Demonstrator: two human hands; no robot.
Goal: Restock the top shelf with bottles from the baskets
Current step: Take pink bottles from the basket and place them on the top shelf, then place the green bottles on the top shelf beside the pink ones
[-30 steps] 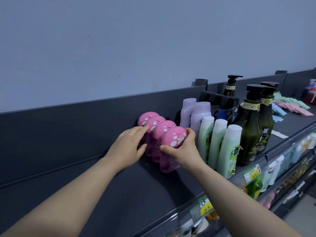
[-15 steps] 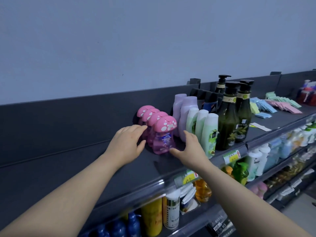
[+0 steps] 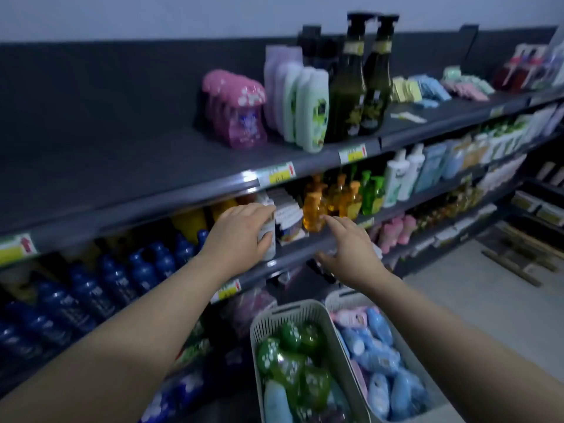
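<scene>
Currently, pink bottles [image 3: 241, 117] with white-spotted caps and clear bodies are rowed on the top shelf [image 3: 122, 154]. Well below the shelf, green bottles [image 3: 293, 361] are held in baskets [image 3: 259, 328]. Left hand [image 3: 241, 233] fingers are loosely together, right hand [image 3: 351, 248] fingers spread, nothing held.

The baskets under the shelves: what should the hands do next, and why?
Probably lower the right hand to a green bottle in the basket: that hand is empty, and the top shelf has bare space left of the pink bottles.
</scene>
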